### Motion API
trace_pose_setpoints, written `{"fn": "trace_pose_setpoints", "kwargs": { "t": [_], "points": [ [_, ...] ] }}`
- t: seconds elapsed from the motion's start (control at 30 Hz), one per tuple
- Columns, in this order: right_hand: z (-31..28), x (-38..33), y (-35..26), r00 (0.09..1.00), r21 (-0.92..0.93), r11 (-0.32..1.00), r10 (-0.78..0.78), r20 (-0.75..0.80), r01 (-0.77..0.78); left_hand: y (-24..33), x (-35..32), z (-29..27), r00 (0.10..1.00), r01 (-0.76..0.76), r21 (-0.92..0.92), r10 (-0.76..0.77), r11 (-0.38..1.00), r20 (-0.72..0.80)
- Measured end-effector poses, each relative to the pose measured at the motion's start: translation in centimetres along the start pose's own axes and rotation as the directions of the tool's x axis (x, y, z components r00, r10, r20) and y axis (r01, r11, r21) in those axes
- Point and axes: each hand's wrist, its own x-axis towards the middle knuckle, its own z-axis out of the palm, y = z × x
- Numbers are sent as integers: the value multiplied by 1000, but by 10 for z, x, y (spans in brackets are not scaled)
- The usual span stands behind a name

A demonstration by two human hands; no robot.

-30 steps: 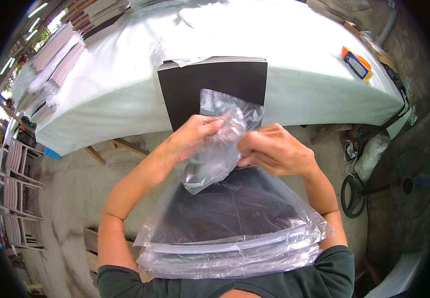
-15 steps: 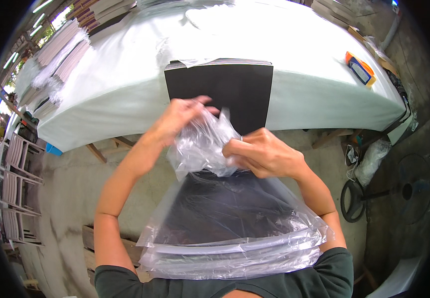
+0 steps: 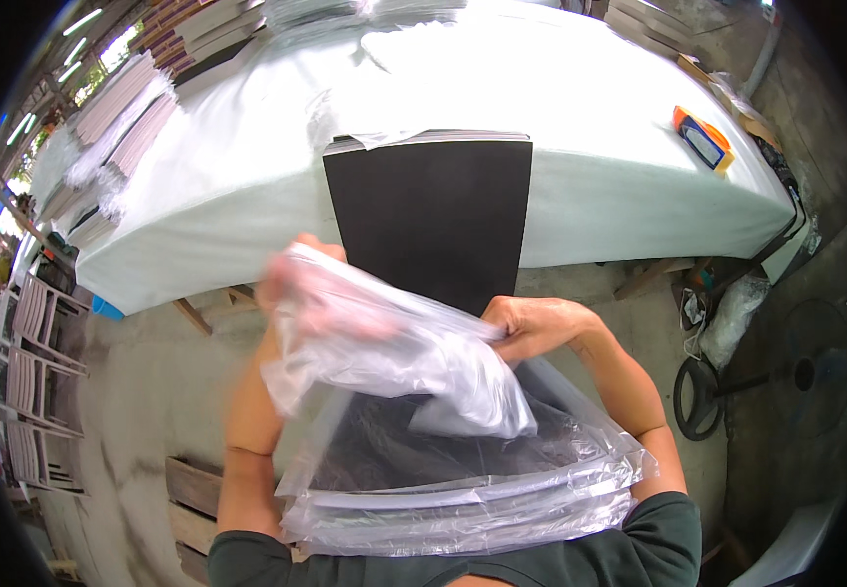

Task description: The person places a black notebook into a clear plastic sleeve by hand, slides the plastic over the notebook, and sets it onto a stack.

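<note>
- Risk: the thin bag (image 3: 399, 333) could tear if the hands pull hard against each other, or snag if it catches a corner of the black board (image 3: 433, 205).
- Bag: bunched between the hands, above the film-wrapped bundle (image 3: 463, 494).
- Left hand (image 3: 311, 293): blurred, behind or inside the film; opening and grip cannot be told.
- Right hand (image 3: 533, 328): thumb and fingers together, pinching the bag.
- Hands: apart.
</note>
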Motion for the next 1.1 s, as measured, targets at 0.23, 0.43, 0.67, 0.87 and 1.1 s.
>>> {"fn": "trace_pose_setpoints", "kwargs": {
  "t": [0.23,0.43,0.67,0.87,1.1],
  "points": [
    [-10,0,11,815,815,-44,90,-572,577,-16,-31,-21,812,-343,179,387,922,-436],
    [-8,-1,35,830,636,573,-517,-209,517,-18,-21,-30,739,-389,242,458,889,-493],
    [-7,15,63,857,420,814,-495,143,401,-20,-3,-26,908,-222,143,258,965,-329],
    [-31,-41,38,665,581,488,3,-747,651,-26,6,-43,943,320,568,-196,758,-270],
    [-68,-15,43,165,-131,915,-72,-984,-383,-46,41,-34,655,222,894,619,390,-433]
  ]
}}
